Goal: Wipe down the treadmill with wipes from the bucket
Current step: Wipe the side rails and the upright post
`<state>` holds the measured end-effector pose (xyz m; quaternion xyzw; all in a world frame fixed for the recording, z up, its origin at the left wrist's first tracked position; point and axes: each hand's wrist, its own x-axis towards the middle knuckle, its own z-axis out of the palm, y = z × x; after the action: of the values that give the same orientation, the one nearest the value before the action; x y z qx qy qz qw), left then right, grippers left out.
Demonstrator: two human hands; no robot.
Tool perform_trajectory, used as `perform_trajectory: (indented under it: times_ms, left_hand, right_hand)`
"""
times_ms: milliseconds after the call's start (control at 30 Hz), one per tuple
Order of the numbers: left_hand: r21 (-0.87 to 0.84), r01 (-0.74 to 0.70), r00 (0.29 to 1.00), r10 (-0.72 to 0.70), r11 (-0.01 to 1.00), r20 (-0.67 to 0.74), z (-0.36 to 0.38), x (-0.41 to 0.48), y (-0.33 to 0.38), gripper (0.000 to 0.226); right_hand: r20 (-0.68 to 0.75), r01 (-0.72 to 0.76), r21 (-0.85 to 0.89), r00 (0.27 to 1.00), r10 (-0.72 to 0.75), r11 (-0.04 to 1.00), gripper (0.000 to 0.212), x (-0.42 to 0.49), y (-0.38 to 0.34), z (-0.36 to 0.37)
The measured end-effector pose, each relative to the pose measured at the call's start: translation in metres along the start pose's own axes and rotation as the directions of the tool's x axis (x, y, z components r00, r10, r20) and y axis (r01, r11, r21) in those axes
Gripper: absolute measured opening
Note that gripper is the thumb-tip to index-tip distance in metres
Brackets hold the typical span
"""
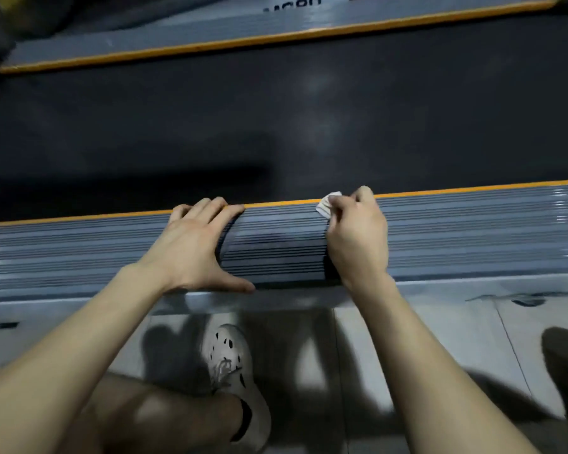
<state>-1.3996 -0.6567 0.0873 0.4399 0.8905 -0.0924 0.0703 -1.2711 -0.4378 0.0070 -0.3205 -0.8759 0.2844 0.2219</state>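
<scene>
Seemingly one wipe (329, 204) — right hand (358, 237).

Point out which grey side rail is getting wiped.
The near rail: the right hand holds the wipe at its orange edge, the left hand rests on it. The far rail, beyond the belt, is untouched.

Most of the wipe (329, 204) is hidden under the right hand (358, 237); the far rail's lettering (292, 3) is cut off by the top edge.
</scene>
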Motion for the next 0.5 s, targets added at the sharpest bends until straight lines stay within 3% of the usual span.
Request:
perform_trajectory:
  times_ms: [167,267,367,433,500]
  left_hand:
    - [-0.064,-0.047,0.998,0.05,0.997,0.045,0.01,-0.017,-0.016,0.138]
    - [-0.088,-0.001,0.996,0.009,0.996,0.091,0.005,-0.041,-0.044,0.138]
    - [-0.037,0.174,0.983,-0.172,0.984,0.059,0.002,-0.071,-0.074,0.119]
    - [0.014,0.232,0.971,-0.232,0.973,0.056,0.005,-0.089,-0.083,0.104]
    - [0.05,0.251,0.962,-0.255,0.967,0.097,0.011,-0.099,-0.083,0.095]
  right_hand:
    - [-0.037,-0.168,-0.176,0.986,0.164,0.97,0.032,-0.026,0.025,-0.039]
    - [-0.063,-0.264,-0.181,0.964,0.257,0.947,0.033,-0.046,-0.008,-0.024]
    - [0.114,0.012,-0.053,0.993,-0.006,0.999,0.024,-0.083,-0.104,0.035]
    - [0.287,0.2,0.033,0.937,-0.201,0.979,0.02,-0.11,-0.164,0.062]
    - [0.337,0.259,0.097,0.9,-0.277,0.961,0.019,-0.118,-0.184,0.065]
